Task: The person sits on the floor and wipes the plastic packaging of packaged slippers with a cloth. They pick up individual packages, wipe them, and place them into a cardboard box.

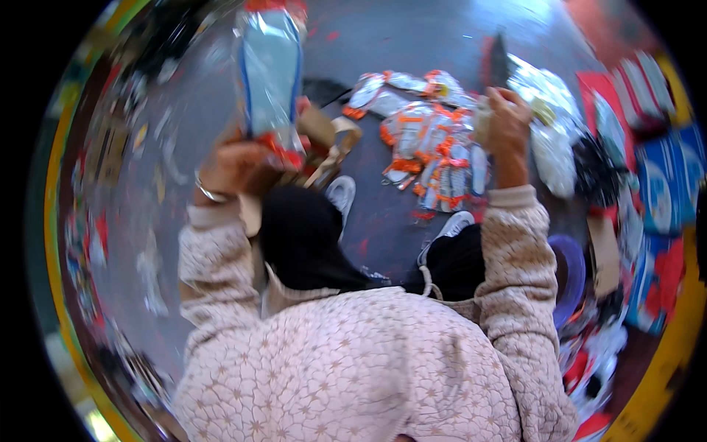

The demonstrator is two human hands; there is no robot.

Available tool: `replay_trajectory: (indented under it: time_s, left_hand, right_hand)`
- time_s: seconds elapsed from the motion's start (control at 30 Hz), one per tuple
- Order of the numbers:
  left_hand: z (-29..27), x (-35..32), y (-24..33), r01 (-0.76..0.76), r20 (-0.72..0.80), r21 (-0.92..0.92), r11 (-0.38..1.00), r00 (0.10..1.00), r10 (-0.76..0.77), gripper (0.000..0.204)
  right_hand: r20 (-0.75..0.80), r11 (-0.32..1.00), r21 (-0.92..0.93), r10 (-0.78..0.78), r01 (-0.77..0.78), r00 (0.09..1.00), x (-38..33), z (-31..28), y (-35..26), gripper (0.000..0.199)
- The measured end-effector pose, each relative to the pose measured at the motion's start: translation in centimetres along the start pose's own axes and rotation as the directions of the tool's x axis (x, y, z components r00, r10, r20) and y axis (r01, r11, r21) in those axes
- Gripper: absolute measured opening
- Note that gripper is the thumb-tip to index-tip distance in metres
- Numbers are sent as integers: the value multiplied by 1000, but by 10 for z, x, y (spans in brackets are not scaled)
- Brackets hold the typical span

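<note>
My left hand (234, 166), with a bangle at the wrist, is closed on the lower end of an insole pack (271, 70). The pack stands upright in clear film with red ends; the insole is pale grey-green with blue edges. Raised on the other side, my right hand (508, 114) is closed round a dark, pointed, blade-like thing (498, 62), blurred, its lower part hidden in the fist. Between and beyond my hands, a heap of orange-and-white insole packs (427, 140) lies on the floor.
Brown cardboard (324, 136) lies beside my left hand. Clear plastic bags (552, 140) and a black bag (595, 173) lie to the right, near blue packages (670, 177). A purple basin (568, 280) is by my right elbow. Plastic scraps (151, 272) litter the left floor.
</note>
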State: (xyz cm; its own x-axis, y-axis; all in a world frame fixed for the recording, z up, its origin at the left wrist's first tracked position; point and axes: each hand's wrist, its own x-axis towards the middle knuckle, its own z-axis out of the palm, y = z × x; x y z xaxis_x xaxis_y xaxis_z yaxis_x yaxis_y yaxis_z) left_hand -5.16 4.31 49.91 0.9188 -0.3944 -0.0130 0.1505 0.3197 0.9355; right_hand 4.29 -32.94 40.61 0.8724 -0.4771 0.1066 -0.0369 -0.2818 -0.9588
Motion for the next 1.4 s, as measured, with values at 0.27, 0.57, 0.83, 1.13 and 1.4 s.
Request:
replay_trajectory:
  time_s: [0.27, 0.57, 0.83, 1.13, 1.4]
  left_hand:
    - [-104, -119, -24, 292, -478, 329, 898, 872, -108, 74]
    - [-217, -106, -160, 398, -372, 792, 462, 916, -151, 76]
    - [-253, -69, -241, 427, -592, 767, -478, 759, -271, 64]
    - [-267, -79, -338, 380, -627, 715, -587, 719, -298, 63]
    - [-263, -92, -350, 714, -720, 655, -247, 491, -491, 57]
  right_hand:
    - [225, 998, -13, -51, 55, 973, -20, 12, 3, 20]
    - [334, 997, -76, 36, -11, 942, -23, 39, 24, 15]
    - [388, 987, -156, 38, 26, 921, -29, 60, 29, 14]
    - [409, 970, -241, 84, 18, 909, -38, 72, 25, 13]
    - [476, 979, -197, 58, 42, 877, -35, 71, 31, 15]
